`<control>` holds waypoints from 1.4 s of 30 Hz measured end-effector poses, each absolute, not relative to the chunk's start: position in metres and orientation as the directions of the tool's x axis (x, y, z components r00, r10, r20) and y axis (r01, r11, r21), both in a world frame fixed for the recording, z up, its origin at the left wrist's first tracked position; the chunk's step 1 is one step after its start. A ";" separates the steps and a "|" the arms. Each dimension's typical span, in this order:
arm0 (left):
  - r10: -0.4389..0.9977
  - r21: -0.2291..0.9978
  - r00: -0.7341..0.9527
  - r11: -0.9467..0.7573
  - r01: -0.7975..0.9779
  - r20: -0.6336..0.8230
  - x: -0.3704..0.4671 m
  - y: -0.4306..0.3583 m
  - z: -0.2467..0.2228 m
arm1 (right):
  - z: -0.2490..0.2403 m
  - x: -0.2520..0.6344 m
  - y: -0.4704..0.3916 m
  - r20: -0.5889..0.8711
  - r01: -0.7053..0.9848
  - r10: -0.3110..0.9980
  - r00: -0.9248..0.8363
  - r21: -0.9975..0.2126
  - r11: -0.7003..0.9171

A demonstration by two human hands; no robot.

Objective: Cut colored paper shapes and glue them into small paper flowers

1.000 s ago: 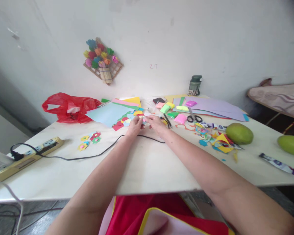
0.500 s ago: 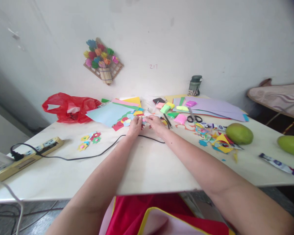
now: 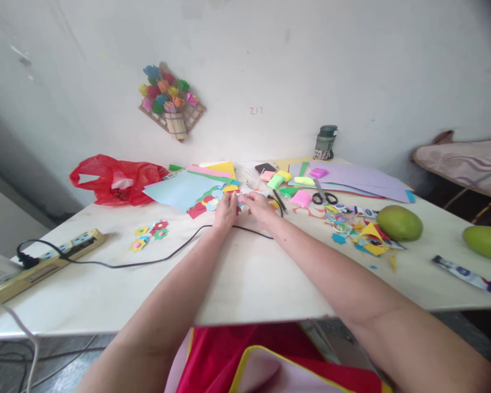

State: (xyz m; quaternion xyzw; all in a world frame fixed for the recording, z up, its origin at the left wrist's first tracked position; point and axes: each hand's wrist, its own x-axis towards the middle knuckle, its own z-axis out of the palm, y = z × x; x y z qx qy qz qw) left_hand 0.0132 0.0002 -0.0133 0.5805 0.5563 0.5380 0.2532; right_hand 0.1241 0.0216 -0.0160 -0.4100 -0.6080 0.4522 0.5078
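My left hand [image 3: 226, 210] and my right hand [image 3: 257, 206] meet over the middle of the table, fingers closed. Between the fingertips is a small pale pink and bluish piece, too small and covered to name. Just left of my left hand lie paper cut-outs [image 3: 208, 202] in red, green, yellow and blue. Finished-looking paper flowers [image 3: 160, 234], some with pink centres, rest farther left. Right of my right hand are a black pen [image 3: 279, 200] and a pink clay packet [image 3: 301, 198]. Black-handled scissors [image 3: 325, 198] lie beyond them.
A black cable [image 3: 159, 262] runs from the power strip [image 3: 45, 267] past my wrists. Paper scraps [image 3: 364, 234], green mangoes [image 3: 400, 223] and a glue tube [image 3: 463, 273] are on the right. A red plastic bag [image 3: 141, 177], coloured sheets [image 3: 180, 191] and a bottle [image 3: 325, 143] stand toward the wall.
Both hands stay together in the same place, with only a very slight shift of the fingers. Nothing else on the table has moved.
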 end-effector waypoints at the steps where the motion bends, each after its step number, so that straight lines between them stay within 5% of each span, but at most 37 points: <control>1: 0.924 0.903 -0.190 -0.252 0.349 0.331 0.013 -0.001 -0.013 | -0.015 0.124 0.021 0.242 0.042 0.959 -0.147 -0.967 0.251; 42: 0.938 0.915 -0.136 -0.267 0.302 0.318 0.011 -0.008 -0.006 | -0.011 0.130 0.020 0.203 -0.033 0.962 -0.181 -0.979 0.201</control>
